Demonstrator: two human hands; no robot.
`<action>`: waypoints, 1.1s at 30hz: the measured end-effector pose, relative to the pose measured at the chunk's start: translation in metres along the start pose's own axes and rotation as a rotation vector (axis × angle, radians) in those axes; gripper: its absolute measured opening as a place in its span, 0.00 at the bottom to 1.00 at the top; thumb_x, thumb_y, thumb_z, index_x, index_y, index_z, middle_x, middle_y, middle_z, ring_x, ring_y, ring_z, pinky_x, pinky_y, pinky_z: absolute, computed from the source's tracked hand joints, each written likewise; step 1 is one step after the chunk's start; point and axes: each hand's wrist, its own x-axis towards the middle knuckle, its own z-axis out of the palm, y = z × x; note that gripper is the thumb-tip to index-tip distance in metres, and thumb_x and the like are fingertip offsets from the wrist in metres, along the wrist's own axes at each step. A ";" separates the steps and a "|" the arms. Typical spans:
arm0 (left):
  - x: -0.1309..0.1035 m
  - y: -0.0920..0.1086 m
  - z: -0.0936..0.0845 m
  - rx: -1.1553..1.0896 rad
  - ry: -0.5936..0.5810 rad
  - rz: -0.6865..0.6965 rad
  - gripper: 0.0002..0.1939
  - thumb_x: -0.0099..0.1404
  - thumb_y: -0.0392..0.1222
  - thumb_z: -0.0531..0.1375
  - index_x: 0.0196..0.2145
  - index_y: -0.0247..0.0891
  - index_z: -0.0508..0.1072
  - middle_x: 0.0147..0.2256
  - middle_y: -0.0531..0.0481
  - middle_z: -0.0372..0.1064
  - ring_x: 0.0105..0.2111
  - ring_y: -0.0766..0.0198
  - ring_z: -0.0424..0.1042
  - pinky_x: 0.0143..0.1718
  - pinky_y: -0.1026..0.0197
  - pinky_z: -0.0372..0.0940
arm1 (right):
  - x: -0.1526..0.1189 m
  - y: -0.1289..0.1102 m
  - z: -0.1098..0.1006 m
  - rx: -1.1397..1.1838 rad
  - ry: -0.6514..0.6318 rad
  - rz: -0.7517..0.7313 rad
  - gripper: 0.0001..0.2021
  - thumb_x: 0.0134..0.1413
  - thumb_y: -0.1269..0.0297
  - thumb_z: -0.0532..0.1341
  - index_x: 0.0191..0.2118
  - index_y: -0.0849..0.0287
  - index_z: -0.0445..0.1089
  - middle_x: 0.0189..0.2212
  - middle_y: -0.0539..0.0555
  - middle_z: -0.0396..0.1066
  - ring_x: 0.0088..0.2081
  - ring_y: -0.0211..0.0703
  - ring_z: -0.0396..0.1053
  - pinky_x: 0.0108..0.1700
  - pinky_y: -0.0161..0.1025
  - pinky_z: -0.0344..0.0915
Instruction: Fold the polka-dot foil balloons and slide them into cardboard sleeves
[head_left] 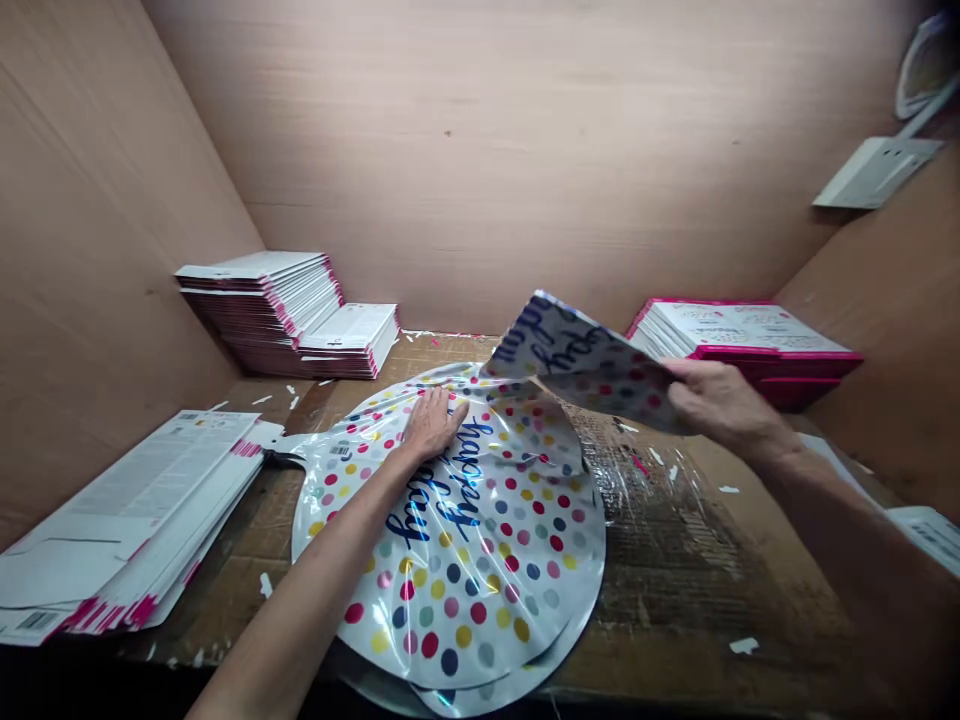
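Observation:
Flat, uninflated round foil balloons, white with coloured dots and blue "happy" lettering, lie stacked on the cardboard-covered table. My left hand rests on the upper part of the top one, fingers stretched out over the foil. A folded, dotted foil balloon is raised at the right, pinched at its outer end by my right hand. Its left end meets the stack; whether it belongs to the top balloon, I cannot tell. The balloon's neck points left, with something dark beside it.
White cards with pink edges lie fanned at the left. Taller card stacks stand behind them, and pink-edged packs at the back right. Wooden panels enclose three sides. A power socket hangs upper right. Paper scraps litter the cardboard.

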 end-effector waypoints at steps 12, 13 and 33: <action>-0.179 0.099 0.012 -1.268 -0.329 -0.446 0.35 0.60 0.68 0.55 0.51 0.36 0.67 0.38 0.41 0.75 0.30 0.59 0.76 0.29 0.58 0.71 | -0.118 -0.095 0.118 -0.375 -0.091 -0.163 0.17 0.61 0.63 0.52 0.51 0.63 0.69 0.32 0.65 0.75 0.26 0.51 0.72 0.25 0.42 0.67; -0.185 0.095 0.013 -1.335 -0.269 -0.489 0.32 0.58 0.66 0.59 0.48 0.35 0.69 0.36 0.43 0.75 0.29 0.61 0.75 0.30 0.60 0.71 | -0.129 -0.098 0.132 -0.288 -0.178 -0.304 0.19 0.61 0.60 0.55 0.54 0.63 0.67 0.38 0.66 0.75 0.33 0.52 0.74 0.31 0.43 0.71; -0.205 -0.021 -0.042 -0.070 0.035 0.241 0.22 0.60 0.38 0.56 0.53 0.38 0.71 0.53 0.43 0.71 0.58 0.52 0.64 0.58 0.51 0.62 | -0.058 -0.070 0.158 0.147 -0.535 -0.394 0.12 0.60 0.64 0.53 0.40 0.55 0.74 0.35 0.52 0.76 0.36 0.44 0.73 0.38 0.36 0.65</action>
